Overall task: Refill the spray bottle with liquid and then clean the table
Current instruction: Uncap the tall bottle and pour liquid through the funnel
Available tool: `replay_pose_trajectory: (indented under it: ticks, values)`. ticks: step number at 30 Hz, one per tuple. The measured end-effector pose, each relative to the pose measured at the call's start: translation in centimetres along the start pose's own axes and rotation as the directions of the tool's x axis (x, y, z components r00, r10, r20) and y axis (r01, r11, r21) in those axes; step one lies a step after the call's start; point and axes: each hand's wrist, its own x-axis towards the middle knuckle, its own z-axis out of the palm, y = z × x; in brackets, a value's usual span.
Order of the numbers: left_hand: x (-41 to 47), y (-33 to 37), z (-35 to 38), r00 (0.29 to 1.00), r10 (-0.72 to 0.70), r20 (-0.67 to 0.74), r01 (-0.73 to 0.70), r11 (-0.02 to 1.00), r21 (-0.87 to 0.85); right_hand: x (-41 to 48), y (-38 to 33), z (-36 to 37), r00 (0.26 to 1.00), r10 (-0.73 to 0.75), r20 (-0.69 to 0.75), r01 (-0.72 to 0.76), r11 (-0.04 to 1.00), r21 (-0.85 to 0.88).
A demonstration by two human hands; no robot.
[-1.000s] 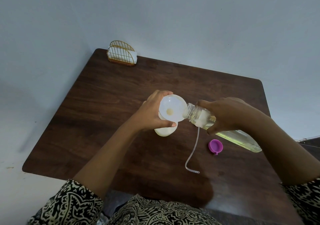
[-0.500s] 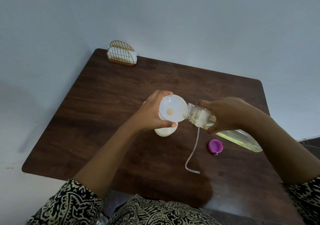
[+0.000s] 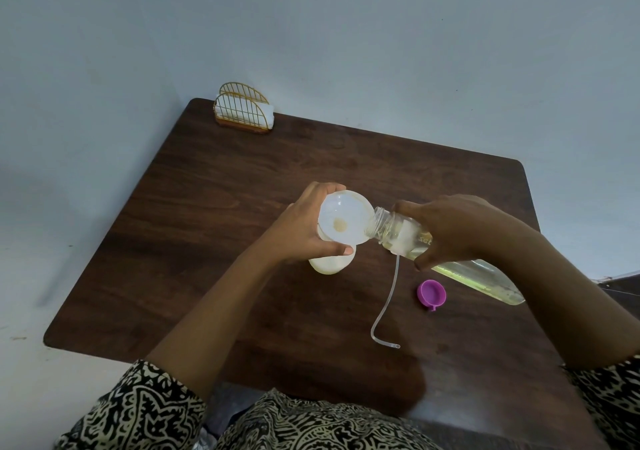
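The fingers of the left hand curl round a white funnel on top of the white spray bottle, which stands mid-table; the right hand grips a clear bottle of pale yellow liquid, tipped with its open mouth at the funnel's edge; a thin tube and a purple cap lie nearby; the funnel and hand hide most of the spray bottle; the tube's top end is hidden too.

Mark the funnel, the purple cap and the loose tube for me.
funnel (image 3: 341,219): head view, inner wall of its bowl.
purple cap (image 3: 431,292): head view, its hollow inside.
tube (image 3: 391,287): head view, midway along its length.
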Motion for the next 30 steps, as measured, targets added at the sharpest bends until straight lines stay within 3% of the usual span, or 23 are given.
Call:
replay_pose_trajectory:
  ticks: [30]
  values:
    - [0.00, -0.02, -0.03, 1.000, 0.016, -0.001, -0.016, 0.999, -0.029, 0.29, 0.10, -0.10, 1.000, 0.006, 0.016, -0.005, 1.000, -0.009]
